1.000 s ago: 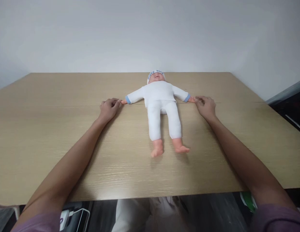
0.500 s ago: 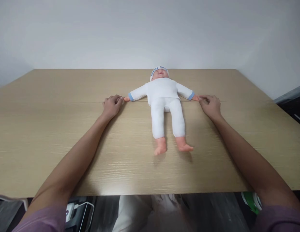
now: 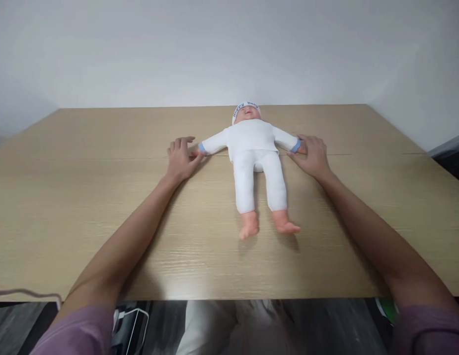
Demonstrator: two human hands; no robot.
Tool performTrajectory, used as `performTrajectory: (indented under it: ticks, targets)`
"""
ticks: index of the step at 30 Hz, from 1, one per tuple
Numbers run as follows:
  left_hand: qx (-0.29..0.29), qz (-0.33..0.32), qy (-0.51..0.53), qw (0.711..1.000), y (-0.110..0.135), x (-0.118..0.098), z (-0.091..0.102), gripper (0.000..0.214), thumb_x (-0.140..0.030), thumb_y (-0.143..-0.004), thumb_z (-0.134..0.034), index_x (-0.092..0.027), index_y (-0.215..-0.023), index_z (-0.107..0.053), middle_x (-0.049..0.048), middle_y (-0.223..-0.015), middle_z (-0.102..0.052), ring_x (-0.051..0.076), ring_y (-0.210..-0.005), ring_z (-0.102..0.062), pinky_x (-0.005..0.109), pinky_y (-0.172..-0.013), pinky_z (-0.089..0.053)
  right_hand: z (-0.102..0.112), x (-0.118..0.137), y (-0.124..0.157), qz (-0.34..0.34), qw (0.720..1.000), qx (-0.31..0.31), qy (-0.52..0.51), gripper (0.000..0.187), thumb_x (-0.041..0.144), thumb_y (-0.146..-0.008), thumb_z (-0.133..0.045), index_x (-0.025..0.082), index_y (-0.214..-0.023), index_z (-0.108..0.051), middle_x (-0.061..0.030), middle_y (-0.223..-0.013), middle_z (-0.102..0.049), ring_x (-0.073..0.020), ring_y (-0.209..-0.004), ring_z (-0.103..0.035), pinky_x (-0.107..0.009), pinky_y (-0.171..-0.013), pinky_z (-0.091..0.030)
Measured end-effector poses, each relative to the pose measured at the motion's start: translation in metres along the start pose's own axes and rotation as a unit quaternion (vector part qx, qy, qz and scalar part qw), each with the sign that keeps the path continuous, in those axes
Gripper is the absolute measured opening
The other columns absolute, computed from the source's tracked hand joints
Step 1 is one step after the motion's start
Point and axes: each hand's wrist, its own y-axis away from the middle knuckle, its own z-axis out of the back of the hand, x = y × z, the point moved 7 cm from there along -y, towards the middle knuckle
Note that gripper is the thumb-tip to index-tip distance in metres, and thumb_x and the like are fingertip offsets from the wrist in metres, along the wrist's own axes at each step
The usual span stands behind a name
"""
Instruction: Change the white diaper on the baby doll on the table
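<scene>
A baby doll (image 3: 257, 138) in a white long-sleeved top, white trousers and a white printed headband lies on its back on the wooden table (image 3: 85, 197). Its arms are stretched out sideways, with blue cuffs at the wrists. Fingers apart, my left hand (image 3: 180, 160) is around the doll's hand at the left, its thumb close to the cuff. My right hand (image 3: 313, 155) is around the doll's other hand, thumb and fingers parted on either side and partly hiding it. The doll's bare feet point towards me.
Behind the table rises a plain pale wall (image 3: 214, 54). A thin seam runs across the tabletop. A cable (image 3: 27, 293) lies at the front left edge. Below the edge are a dark box with a white cord (image 3: 140, 315) and a green object (image 3: 388, 309).
Both my hands have moved inward along the doll's arms, from its fingertips towards the cuffs. Their fingers have spread from a pinch. The view has shifted slightly.
</scene>
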Motion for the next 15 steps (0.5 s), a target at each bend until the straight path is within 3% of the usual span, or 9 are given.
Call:
performTrajectory:
  ticks: [5, 15]
  targets:
    - [0.058, -0.026, 0.002, 0.998, -0.017, -0.011, -0.021, 0.062, -0.063, -0.097, -0.071, -0.022, -0.143, -0.063, 0.0167, -0.143, -0.072, 0.041, -0.132, -0.055, 0.055, -0.114, -0.037, -0.020, 0.008, -0.020, -0.012, 0.999, 0.027, -0.023, 0.069, 0.074, -0.100, -0.061, 0.020, -0.142, -0.072, -0.0211, -0.142, -0.076, -0.0457, -0.130, -0.065, -0.064, -0.118, -0.044]
    - [0.074, -0.006, 0.002, 0.997, -0.016, -0.003, -0.021, 0.058, -0.058, -0.100, -0.074, -0.024, -0.146, -0.064, 0.0158, -0.140, -0.071, 0.040, -0.130, -0.055, 0.052, -0.111, -0.039, -0.020, -0.006, -0.019, -0.003, 0.994, 0.071, -0.082, 0.081, 0.080, -0.096, -0.065, 0.022, -0.152, -0.069, -0.0183, -0.152, -0.074, -0.0427, -0.134, -0.067, -0.058, -0.118, -0.048]
